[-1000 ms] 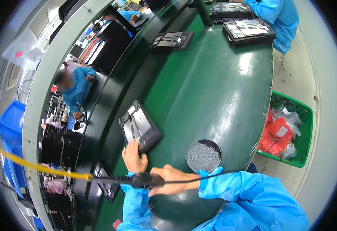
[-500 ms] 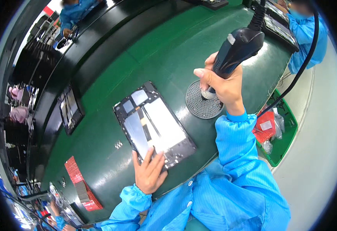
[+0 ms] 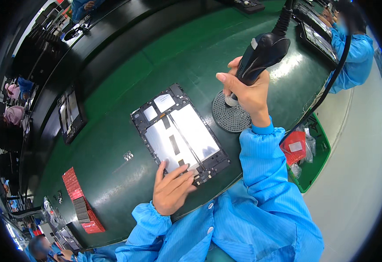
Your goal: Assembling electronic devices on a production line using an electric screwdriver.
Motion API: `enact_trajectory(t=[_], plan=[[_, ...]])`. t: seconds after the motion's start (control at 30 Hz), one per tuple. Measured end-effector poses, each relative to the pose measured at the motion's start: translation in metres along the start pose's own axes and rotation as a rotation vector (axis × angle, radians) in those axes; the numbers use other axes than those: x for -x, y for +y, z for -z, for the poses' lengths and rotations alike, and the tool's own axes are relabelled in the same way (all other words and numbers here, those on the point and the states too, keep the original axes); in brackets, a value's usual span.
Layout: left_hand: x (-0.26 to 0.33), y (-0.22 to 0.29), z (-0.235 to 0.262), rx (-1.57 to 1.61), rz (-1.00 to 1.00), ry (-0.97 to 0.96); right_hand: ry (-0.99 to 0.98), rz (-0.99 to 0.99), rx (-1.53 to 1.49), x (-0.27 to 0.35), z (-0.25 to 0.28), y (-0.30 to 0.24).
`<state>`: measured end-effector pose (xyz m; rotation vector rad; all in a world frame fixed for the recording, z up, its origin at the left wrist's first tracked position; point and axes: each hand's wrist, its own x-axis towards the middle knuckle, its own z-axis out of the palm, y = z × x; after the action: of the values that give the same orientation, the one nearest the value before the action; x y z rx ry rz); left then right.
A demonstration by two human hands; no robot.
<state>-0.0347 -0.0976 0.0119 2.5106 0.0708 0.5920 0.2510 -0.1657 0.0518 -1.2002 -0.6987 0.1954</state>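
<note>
we see our left hand (image 3: 171, 190) lying flat with fingers spread on the near corner of an opened tablet chassis (image 3: 180, 133), pressing it down on the green tabletop (image 3: 125, 70) rather than gripping it. our right hand (image 3: 243, 94) is clenched around a black electric screwdriver (image 3: 261, 54), held nearly upright, its tip resting on or just above a round perforated screw tray (image 3: 230, 115) that sits just to the right of the chassis. a black cable (image 3: 330, 83) runs from the tool up and off toward the right.

the chassis lies between the two hands, its long axis running diagonally from the far left to the near right, so its near end is under the left hand and its right edge is close to the screw tray. the right hand with the driver is to the right of and slightly beyond the chassis; the left hand is the one in contact with it.

the driver's bit is hidden behind our fingers, so we cannot tell whether a screw is on it. screws in the tray are too small to make out. a second dark panel (image 3: 71, 113) lies well to the left, a red tray (image 3: 79, 201) near the left edge, a green bin (image 3: 315, 157) beside the tabletop, and another worker's blue sleeve (image 3: 352, 56) shows at far right
</note>
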Motion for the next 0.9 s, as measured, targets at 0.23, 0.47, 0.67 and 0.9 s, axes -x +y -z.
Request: enact_trajectory(t=[0.23, 0.47, 0.67, 0.9], plan=[[-0.011, -0.003, 0.015, 0.062, 0.227, 0.319, -0.009, -0.013, -0.016, -0.002, 0.0, 0.004], [-0.004, -0.019, 0.022, 0.106, 0.343, 0.409, -0.012, -0.017, -0.009, -0.002, 0.001, 0.005], [0.014, -0.03, 0.034, 0.08, 0.562, 0.493, 0.022, -0.088, 0.043, 0.003, -0.009, -0.001], [0.019, -0.053, 0.03, 0.715, 0.855, 0.546, 0.042, 0.151, -0.148, 0.015, -0.02, -0.032]])
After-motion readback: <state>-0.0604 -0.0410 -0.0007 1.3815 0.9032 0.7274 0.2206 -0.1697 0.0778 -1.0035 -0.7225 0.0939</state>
